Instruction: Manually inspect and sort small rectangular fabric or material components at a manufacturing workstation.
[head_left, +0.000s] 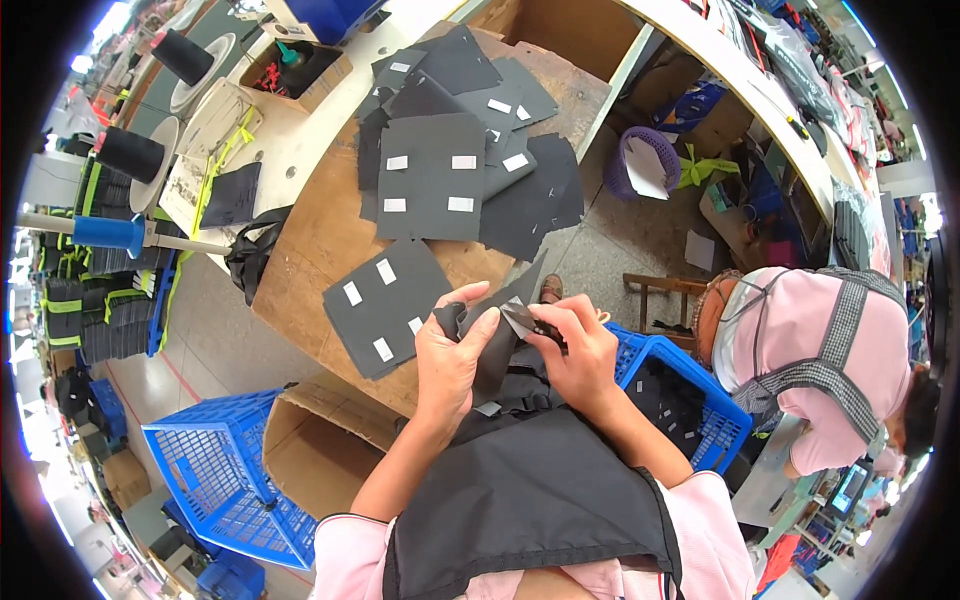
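Observation:
My left hand (447, 350) pinches a black fabric piece (490, 365) between thumb and fingers, in front of my apron. In my right hand (582, 352) is a pair of thread snips (545, 330), its blades against the fabric by a white label (513, 304). Left of my hands, on the wooden board (300, 270), lies a neat stack of black pieces (385, 310) with white labels. Farther off, a black panel with several white labels (430, 180) tops a loose heap of similar dark pieces (540, 200).
Close by on the left are a blue crate (215, 430) and an open cardboard box (320, 440); another blue crate (725, 425) with black pieces is at my right. A co-worker in pink (780, 340) bends nearby. A purple basket (622, 170) and thread cones (130, 155) stand farther off.

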